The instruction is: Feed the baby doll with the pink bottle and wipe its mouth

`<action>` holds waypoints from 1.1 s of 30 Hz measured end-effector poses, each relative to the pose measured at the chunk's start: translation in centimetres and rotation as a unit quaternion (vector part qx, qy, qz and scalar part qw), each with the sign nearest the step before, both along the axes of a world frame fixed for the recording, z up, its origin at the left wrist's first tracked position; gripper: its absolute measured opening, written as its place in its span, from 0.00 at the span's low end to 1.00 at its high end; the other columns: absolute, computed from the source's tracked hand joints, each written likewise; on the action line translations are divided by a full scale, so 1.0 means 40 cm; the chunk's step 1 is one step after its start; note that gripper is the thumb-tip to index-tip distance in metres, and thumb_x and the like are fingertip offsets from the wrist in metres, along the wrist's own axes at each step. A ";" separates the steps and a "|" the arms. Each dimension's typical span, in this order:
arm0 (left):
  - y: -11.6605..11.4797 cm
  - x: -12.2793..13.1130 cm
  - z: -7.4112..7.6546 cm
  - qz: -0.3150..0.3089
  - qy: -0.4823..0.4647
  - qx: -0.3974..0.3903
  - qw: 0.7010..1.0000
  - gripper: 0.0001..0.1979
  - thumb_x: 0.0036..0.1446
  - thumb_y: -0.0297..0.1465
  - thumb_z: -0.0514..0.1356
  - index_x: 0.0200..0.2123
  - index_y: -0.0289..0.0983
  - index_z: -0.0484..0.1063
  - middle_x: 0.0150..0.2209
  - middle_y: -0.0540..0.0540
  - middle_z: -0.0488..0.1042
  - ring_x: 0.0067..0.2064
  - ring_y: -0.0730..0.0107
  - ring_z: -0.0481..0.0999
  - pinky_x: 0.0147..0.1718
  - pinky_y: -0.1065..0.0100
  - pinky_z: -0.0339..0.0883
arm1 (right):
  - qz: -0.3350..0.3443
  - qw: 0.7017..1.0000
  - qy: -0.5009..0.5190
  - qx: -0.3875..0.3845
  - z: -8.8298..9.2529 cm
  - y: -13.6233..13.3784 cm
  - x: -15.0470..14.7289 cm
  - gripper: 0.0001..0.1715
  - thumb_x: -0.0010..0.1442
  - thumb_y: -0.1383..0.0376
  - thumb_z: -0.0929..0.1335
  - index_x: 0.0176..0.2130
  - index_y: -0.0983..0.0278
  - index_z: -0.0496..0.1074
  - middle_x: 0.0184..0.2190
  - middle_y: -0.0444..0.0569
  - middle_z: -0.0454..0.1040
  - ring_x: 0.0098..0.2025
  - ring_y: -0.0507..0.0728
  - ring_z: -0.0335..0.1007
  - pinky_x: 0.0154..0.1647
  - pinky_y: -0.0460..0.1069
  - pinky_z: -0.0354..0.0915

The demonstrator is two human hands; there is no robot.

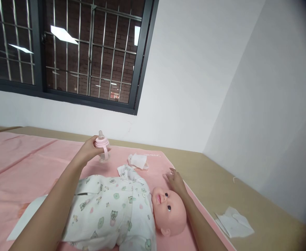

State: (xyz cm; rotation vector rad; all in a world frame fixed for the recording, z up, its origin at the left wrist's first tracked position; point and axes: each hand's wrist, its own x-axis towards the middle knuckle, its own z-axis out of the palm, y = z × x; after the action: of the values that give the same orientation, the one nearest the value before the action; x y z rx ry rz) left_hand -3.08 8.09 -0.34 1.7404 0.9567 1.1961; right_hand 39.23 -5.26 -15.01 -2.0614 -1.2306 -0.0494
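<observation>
Baby bottle (pixel 102 142) upright in the left hand (pixel 94 149), thumb and fingers clamped round it near the pink handle (pixel 106 151), just over the pink mat (pixel 35 157) and beyond the baby doll (pixel 170 218). Clear teat (pixel 100 134) on top, uncovered. Right hand (pixel 177 182) down low near the doll's head, fingertips curled at a small clear plastic piece (pixel 168 175), maybe a bottle cap; can't tell a firm pinch from a light touch.

Step in hand, at a guess: handling the bottle with its cover off. Next move probably calls for a steady, upright bottle, fingers clear of the teat, plus a proper pinch on that clear piece.

Headcount, going outward: one bottle, one clear piece, one doll, face up in one printed gown (pixel 113 205). Also one white tissue-like piece (pixel 139 161) on the mat, one folded white cloth or tissue (pixel 235 223) on the wooden tabletop (pixel 200 167), one barred window (pixel 90 52).
</observation>
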 end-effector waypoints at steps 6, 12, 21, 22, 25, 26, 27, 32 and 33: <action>0.058 -0.010 -0.051 0.080 0.155 0.005 0.985 0.26 0.36 0.37 0.69 0.40 0.38 0.66 0.38 0.46 0.76 0.40 0.57 0.76 0.31 0.68 0.67 | 0.035 0.999 -0.019 -0.001 -0.025 0.009 -0.004 0.34 0.58 0.58 0.61 0.60 0.68 0.59 0.54 0.61 0.66 0.56 0.63 0.66 0.56 0.56 0.62; 0.116 -0.026 -0.119 0.096 0.226 -0.037 0.969 0.23 0.33 0.29 0.66 0.36 0.39 0.64 0.31 0.48 0.75 0.36 0.58 0.77 0.28 0.69 0.67 | 0.051 0.999 -0.006 0.010 -0.037 0.013 -0.011 0.38 0.59 0.51 0.60 0.61 0.68 0.58 0.56 0.62 0.63 0.59 0.64 0.64 0.58 0.57 0.60; 0.143 -0.027 -0.179 0.026 0.255 -0.077 0.963 0.22 0.37 0.29 0.64 0.39 0.38 0.62 0.35 0.47 0.73 0.36 0.62 0.78 0.27 0.72 0.71 | 0.051 0.997 0.054 0.016 -0.044 0.015 -0.006 0.40 0.60 0.45 0.58 0.63 0.65 0.56 0.59 0.61 0.61 0.61 0.64 0.61 0.61 0.58 0.57; 0.141 -0.029 -0.176 0.024 0.267 -0.075 0.961 0.23 0.37 0.29 0.64 0.40 0.38 0.62 0.35 0.47 0.73 0.36 0.61 0.78 0.26 0.71 0.70 | 0.053 0.997 0.053 0.020 -0.048 0.017 -0.004 0.40 0.60 0.45 0.57 0.63 0.65 0.56 0.60 0.61 0.60 0.61 0.64 0.60 0.62 0.58 0.56; 0.130 -0.036 -0.155 0.036 0.313 -0.064 0.947 0.27 0.36 0.28 0.64 0.44 0.38 0.63 0.34 0.45 0.75 0.37 0.57 0.78 0.26 0.69 0.69 | 0.052 0.998 0.034 0.033 -0.054 0.021 -0.001 0.41 0.60 0.44 0.56 0.62 0.67 0.56 0.60 0.62 0.60 0.63 0.64 0.58 0.64 0.58 0.54; 0.125 -0.040 -0.143 0.047 0.330 -0.058 0.941 0.29 0.36 0.27 0.64 0.46 0.38 0.64 0.35 0.44 0.76 0.38 0.56 0.78 0.27 0.68 0.69 | 0.049 0.998 0.026 0.036 -0.054 0.021 -0.003 0.42 0.60 0.44 0.56 0.62 0.67 0.56 0.60 0.62 0.60 0.63 0.64 0.58 0.64 0.58 0.53; 0.119 -0.046 -0.129 0.062 0.349 -0.051 0.934 0.32 0.35 0.27 0.64 0.49 0.37 0.63 0.36 0.42 0.77 0.39 0.53 0.78 0.29 0.67 0.69 | 0.047 0.998 0.018 0.038 -0.053 0.019 -0.005 0.42 0.61 0.44 0.55 0.62 0.68 0.56 0.60 0.62 0.60 0.64 0.64 0.57 0.64 0.57 0.53; 0.050 -0.058 -0.028 0.164 0.418 -0.002 0.893 0.35 0.43 0.29 0.62 0.57 0.31 0.60 0.45 0.27 0.74 0.48 0.36 0.74 0.38 0.54 0.67 | 0.045 0.997 -0.002 0.064 -0.037 0.005 -0.025 0.40 0.62 0.45 0.53 0.61 0.69 0.57 0.60 0.63 0.60 0.63 0.65 0.56 0.64 0.58 0.52; 0.024 -0.046 -0.007 0.172 0.420 0.019 0.891 0.32 0.48 0.30 0.60 0.58 0.33 0.60 0.47 0.27 0.74 0.49 0.37 0.74 0.40 0.53 0.66 | 0.042 0.996 -0.010 0.077 -0.033 0.003 -0.027 0.39 0.63 0.45 0.53 0.60 0.69 0.58 0.59 0.63 0.61 0.63 0.65 0.57 0.64 0.59 0.53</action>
State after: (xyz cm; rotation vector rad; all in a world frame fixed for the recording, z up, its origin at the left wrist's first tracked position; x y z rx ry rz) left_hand -4.94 9.05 -0.63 2.2240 1.8120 0.6146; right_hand 38.15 -5.15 -16.35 -1.8786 -1.2832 -0.1217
